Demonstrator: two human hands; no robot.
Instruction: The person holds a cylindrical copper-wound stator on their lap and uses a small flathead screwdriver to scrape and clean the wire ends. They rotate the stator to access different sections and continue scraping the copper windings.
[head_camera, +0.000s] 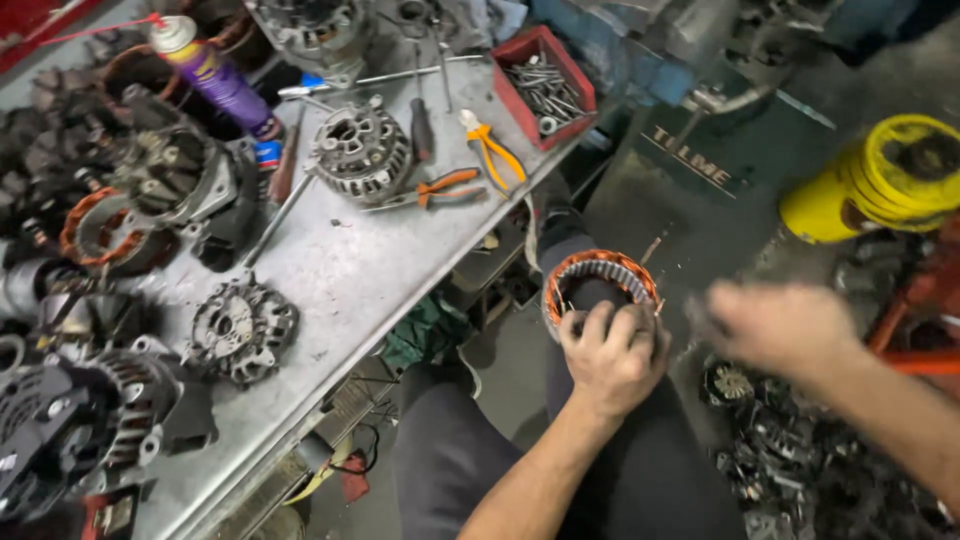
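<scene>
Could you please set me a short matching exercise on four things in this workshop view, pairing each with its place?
Things:
1. Stator ring
2. Red tray of screws
3. Spray can
4. Yellow drum

Places:
A. On the floor at the right
B. Far left of the bench, lying tilted
C. Held on the knee by the left hand
D. Far right corner of the bench

Pairs: 1-C, 2-D, 3-B, 4-A
</scene>
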